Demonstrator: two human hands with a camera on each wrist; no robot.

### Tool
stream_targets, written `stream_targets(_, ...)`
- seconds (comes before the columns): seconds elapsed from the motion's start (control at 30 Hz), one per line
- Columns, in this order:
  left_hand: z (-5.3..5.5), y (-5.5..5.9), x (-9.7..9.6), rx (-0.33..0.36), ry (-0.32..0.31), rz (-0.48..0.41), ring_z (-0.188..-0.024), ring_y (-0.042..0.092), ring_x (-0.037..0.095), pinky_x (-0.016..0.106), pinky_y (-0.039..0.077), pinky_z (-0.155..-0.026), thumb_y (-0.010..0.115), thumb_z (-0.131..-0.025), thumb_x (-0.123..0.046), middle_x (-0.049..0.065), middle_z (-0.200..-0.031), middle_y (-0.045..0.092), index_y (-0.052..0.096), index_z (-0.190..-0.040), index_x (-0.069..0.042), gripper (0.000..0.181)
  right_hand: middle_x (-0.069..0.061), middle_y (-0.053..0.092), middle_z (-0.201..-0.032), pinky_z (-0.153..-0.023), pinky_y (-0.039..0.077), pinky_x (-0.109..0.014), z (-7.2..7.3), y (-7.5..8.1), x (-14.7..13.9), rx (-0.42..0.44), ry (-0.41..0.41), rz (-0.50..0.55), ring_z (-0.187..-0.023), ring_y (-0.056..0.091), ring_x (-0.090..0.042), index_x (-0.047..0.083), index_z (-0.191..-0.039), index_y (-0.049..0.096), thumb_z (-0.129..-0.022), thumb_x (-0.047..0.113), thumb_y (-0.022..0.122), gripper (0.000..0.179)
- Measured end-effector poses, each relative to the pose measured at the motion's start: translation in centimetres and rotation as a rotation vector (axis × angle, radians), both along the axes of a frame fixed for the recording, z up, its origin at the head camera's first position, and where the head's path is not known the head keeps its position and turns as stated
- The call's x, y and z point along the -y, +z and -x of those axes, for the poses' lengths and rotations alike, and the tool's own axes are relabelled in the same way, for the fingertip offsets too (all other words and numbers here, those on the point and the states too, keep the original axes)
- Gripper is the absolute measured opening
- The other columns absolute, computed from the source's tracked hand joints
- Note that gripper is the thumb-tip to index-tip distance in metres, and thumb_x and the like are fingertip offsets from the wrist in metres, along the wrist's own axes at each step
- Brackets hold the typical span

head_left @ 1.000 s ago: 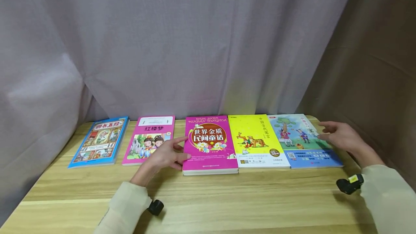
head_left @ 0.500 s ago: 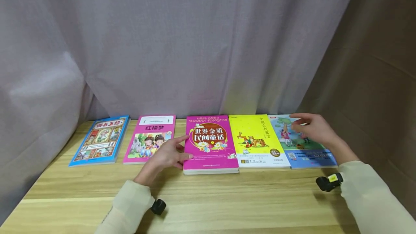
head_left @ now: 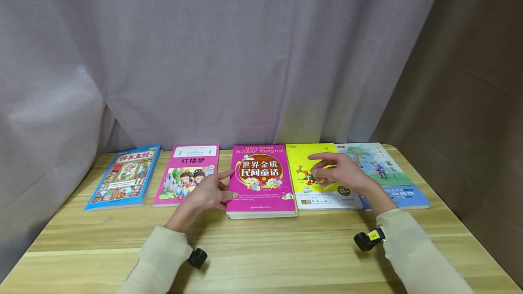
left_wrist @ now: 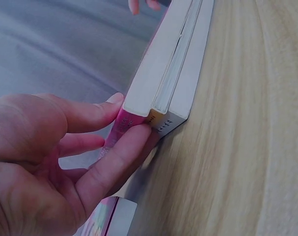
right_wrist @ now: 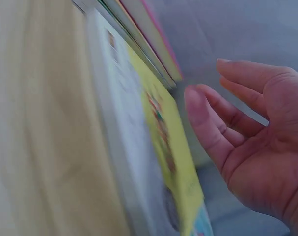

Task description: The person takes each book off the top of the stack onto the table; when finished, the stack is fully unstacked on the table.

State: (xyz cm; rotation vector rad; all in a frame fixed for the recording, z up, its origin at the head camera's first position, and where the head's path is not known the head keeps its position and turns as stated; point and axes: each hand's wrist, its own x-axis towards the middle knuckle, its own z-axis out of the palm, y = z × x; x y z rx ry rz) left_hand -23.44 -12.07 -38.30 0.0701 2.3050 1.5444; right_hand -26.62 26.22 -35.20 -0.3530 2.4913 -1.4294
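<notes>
Across the lower half of the head view spreads the pale wood-grain table. At its middle lies a flat stack of paperback books topped by a magenta cover with a round red-brown title panel; three spines show in the left wrist view. The stack's long axis runs nearly straight up the frame, title end toward the top. Just right of it, the bright yellow paperback with a white lower band points the same way, its top leaning slightly left. The right hand hangs over this yellow cover, holding nothing, thumb and fingers parted, aimed left toward the stack. The left hand is nearer the stack: directly left of it and touching, fingers against the spines, thumb at the cover's lower-left edge, not wrapped around it.
</notes>
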Motion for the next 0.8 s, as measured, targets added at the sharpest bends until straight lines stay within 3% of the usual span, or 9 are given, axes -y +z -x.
stream_targets(0.27, 0.0, 0.2, 0.1, -0.01, 0.009, 0.022, -0.072, 0.07, 0.026, 0.039, 0.068, -0.066, 0.07, -0.098, 0.003, 0.022, -0.104, 0.062, 0.036, -0.165, -0.012, 0.077, -0.017, 0.068, -0.11, -0.073, 0.068, -0.038, -0.5, -2.2, 3.7, 0.087, 0.048, 0.071, -0.081, 0.075, -0.024, 0.003, -0.148, 0.059, -0.098, 0.017, 0.075, 0.055)
stream_targets(0.57, -0.8, 0.9, -0.1, -0.028, -0.005, 0.102, -0.071, 0.071, 0.026, 0.038, 0.067, -0.063, 0.07, -0.098, 0.002, 0.022, -0.102, 0.066, 0.035, -0.165, -0.01, 0.077, -0.014, 0.064, -0.104, -0.065, 0.067, -0.034, -0.8, -3.6, 5.4, 0.134, -0.017, 0.094, -0.075, 0.07, -0.022, 0.009, -0.149, 0.061, -0.097, 0.013, 0.076, 0.054)
stream_targets(0.8, -0.8, 0.9, 0.4, 0.0, -0.035, 0.076, -0.072, 0.071, 0.027, 0.04, 0.068, -0.064, 0.069, -0.099, 0.002, 0.022, -0.101, 0.064, 0.032, -0.167, -0.011, 0.078, -0.015, 0.065, -0.105, -0.063, 0.066, -0.032, -0.8, -3.8, 5.4, 0.159, -0.053, 0.077, -0.074, 0.069, -0.022, 0.012, -0.151, 0.059, -0.095, 0.017, 0.079, 0.059)
